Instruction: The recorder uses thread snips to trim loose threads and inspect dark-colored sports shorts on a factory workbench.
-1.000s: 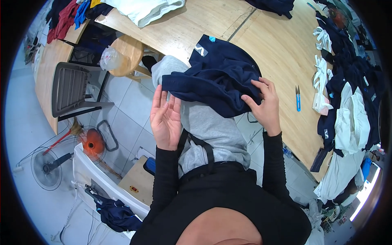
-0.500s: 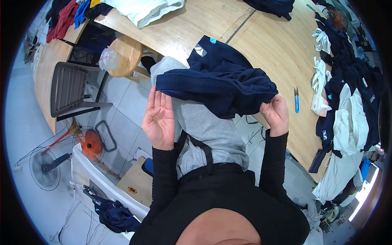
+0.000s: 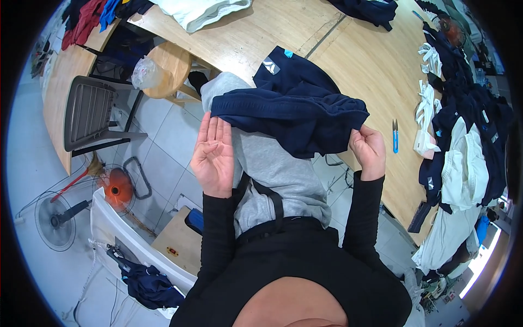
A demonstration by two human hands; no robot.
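One navy garment point(image 3: 297, 111) hangs off the bench point(image 3: 354, 60) edge at twelve o'clock. The right hand point(image 3: 369, 150) pinches its corner; the left hand point(image 3: 214, 155) lies open, fingers touching its edge. One blue clipper point(image 3: 395, 135) lies at three o'clock.

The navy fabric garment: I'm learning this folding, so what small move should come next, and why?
Probably close the left hand on the navy fabric garment's near edge: that palm lies open with only its fingertips at the cloth, while the right hand already pinches the other end.
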